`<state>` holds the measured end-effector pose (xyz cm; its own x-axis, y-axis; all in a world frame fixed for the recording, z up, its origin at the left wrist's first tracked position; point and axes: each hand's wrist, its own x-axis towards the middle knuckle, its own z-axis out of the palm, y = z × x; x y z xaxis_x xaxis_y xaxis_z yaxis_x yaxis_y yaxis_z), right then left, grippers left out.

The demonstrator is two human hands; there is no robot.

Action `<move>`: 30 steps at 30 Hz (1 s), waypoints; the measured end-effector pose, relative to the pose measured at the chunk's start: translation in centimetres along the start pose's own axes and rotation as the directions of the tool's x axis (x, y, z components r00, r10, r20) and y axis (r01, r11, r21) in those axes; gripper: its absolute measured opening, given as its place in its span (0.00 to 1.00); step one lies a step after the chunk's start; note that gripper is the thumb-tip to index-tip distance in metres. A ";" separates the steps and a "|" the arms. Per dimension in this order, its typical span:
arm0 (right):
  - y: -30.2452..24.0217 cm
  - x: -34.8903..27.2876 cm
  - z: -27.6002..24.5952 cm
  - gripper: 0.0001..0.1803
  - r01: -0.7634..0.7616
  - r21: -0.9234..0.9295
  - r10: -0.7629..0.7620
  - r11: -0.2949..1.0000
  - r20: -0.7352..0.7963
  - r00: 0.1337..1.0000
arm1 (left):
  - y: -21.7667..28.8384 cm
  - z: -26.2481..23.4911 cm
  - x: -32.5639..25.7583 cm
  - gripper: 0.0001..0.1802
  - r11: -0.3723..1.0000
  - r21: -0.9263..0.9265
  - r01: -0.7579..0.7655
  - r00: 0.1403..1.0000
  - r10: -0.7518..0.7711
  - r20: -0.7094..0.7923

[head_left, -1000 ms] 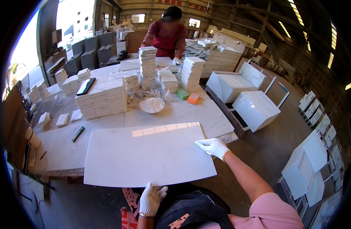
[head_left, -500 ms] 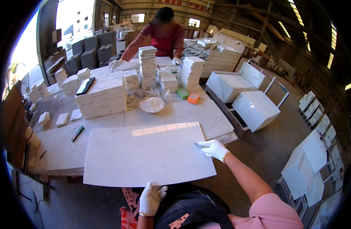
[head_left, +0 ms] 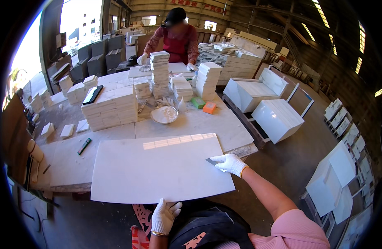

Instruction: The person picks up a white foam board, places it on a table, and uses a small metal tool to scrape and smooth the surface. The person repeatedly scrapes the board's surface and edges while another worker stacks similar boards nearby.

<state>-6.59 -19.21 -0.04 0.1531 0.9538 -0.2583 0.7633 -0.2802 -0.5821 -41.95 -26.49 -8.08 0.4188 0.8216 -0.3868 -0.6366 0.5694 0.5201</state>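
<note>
A polished white stone slab (head_left: pixel 157 170) lies before me on the bench, its near edge jutting out over the front. My left hand (head_left: pixel 165 216), in a white knit glove, is closed at that near edge, with its fingers curled against the stone. Over the slab's right side is my gloved right hand (head_left: pixel 231 164), gripping a flat grey scraper blade (head_left: pixel 211 161) between thumb and fingers. The blade touches or nearly touches the polished face; its grip is hidden in the glove.
Behind the slab are a bowl of white powder (head_left: pixel 165 114), a green block (head_left: pixel 198 102), an orange block (head_left: pixel 209 108) and tall tile stacks (head_left: pixel 160 76). A green marker-like tool (head_left: pixel 84 146) lies left. Across the bench works a person in a red apron (head_left: pixel 174 45). Slabs (head_left: pixel 278 120) stand right.
My right hand has slid the blade slightly left over the slab, while my left hand stays put. The person opposite has drawn one gloved hand back and toward their body.
</note>
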 end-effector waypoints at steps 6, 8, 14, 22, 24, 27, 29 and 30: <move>1.5 -0.4 -1.7 0.16 0.034 0.125 -0.018 0.992 -0.127 0.992 | 0.1 0.5 -0.2 0.27 0.999 -0.045 0.010 1.000 -0.010 0.004; 0.4 -1.2 -2.2 0.16 -0.076 0.167 0.088 0.983 -0.066 0.994 | 0.1 0.2 -0.3 0.27 0.999 -0.045 0.006 1.000 -0.006 -0.009; 1.2 -1.0 -1.3 0.19 -0.002 0.167 0.009 0.986 -0.041 0.999 | 0.1 0.2 -0.1 0.29 1.000 0.003 0.008 1.000 -0.008 -0.029; -0.2 -0.5 -1.7 0.21 0.026 0.117 -0.024 0.993 -0.020 1.000 | 0.3 0.4 -0.2 0.26 1.000 -0.021 0.013 0.999 -0.014 -0.036; 1.1 -0.4 -2.8 0.20 0.002 0.203 0.016 0.979 -0.088 0.996 | 0.3 0.5 -0.2 0.26 1.000 -0.023 0.020 0.999 -0.021 -0.037; 2.0 -1.7 -4.4 0.23 0.017 0.436 0.017 0.900 -0.074 0.997 | 0.2 0.2 -0.1 0.28 1.000 0.001 0.012 0.999 -0.012 -0.039; 3.0 -2.5 -4.7 0.24 -0.012 0.458 0.048 0.889 -0.067 0.997 | 0.1 0.1 0.0 0.29 1.000 0.015 0.012 0.999 -0.012 -0.036; 3.2 -2.6 -4.7 0.24 -0.008 0.446 0.040 0.895 -0.063 0.997 | 0.1 0.0 0.0 0.29 1.000 0.016 0.014 0.999 -0.013 -0.037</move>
<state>-1.59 -22.10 2.40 0.2226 0.9468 -0.2326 0.4016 -0.3064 -0.8630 -41.99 -26.40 -8.02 0.4033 0.8123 -0.4214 -0.6204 0.5812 0.5267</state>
